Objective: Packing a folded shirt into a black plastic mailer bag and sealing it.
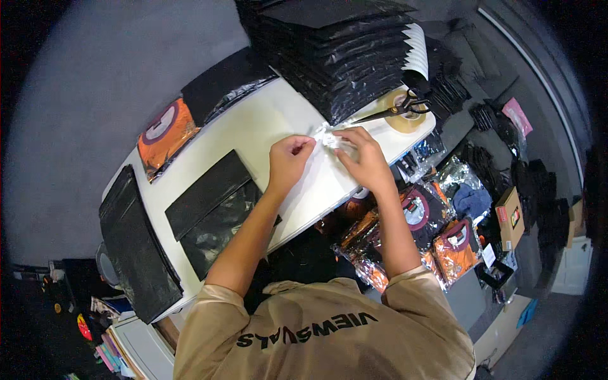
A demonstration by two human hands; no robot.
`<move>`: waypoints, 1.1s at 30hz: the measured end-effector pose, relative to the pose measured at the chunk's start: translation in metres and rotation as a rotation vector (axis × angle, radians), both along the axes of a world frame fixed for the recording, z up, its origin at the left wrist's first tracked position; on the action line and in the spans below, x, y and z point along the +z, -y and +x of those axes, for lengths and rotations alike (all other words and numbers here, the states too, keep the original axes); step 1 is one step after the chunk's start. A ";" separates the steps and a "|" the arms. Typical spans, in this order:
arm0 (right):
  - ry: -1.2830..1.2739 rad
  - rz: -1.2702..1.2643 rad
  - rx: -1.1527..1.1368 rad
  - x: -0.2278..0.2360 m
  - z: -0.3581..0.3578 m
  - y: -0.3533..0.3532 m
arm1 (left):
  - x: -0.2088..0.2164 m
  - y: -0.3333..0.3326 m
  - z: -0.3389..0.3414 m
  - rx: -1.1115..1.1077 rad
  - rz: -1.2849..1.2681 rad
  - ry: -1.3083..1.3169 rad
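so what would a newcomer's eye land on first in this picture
Probably the tall stack of shiny black plastic bags at the far side of the white table. Next, the bright orange garment in clear wrapping at the table's far left. Then the black-handled metal scissors lying across a tan tape roll, just right of the bare left hand and right hand.

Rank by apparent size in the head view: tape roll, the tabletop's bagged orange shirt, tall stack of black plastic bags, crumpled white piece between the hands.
1. Tall stack of black plastic bags
2. Bagged orange shirt
3. Tape roll
4. Crumpled white piece, its edges blurring into the tabletop
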State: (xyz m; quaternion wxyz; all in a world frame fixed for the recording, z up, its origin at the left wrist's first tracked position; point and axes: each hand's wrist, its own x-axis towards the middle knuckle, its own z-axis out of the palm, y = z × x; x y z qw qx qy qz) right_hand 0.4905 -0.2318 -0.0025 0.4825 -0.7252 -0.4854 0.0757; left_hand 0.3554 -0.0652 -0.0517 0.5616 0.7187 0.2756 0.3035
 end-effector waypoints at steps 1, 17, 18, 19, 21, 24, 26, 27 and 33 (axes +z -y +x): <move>-0.061 -0.015 0.028 0.005 -0.005 0.002 | 0.007 0.001 -0.011 -0.063 -0.113 0.003; -0.412 0.275 0.391 -0.002 -0.205 -0.072 | 0.053 0.029 -0.240 0.115 -0.421 0.173; -0.260 0.293 0.378 0.004 -0.212 -0.074 | 0.052 0.029 -0.249 0.199 -0.422 0.151; -0.179 0.302 0.349 0.014 -0.220 -0.076 | 0.051 0.027 -0.258 0.210 -0.426 0.156; -0.090 0.307 0.356 0.017 -0.230 -0.082 | 0.050 0.024 -0.275 0.248 -0.401 0.170; 0.060 0.321 0.383 0.018 -0.239 -0.093 | 0.054 0.018 -0.289 0.233 -0.360 0.137; 0.123 0.327 0.416 0.019 -0.243 -0.097 | 0.056 0.016 -0.291 0.253 -0.390 0.148; 0.166 0.331 0.432 0.021 -0.245 -0.099 | 0.054 0.014 -0.293 0.258 -0.392 0.136; 0.229 0.303 0.481 0.021 -0.249 -0.106 | 0.047 0.005 -0.302 0.260 -0.353 0.091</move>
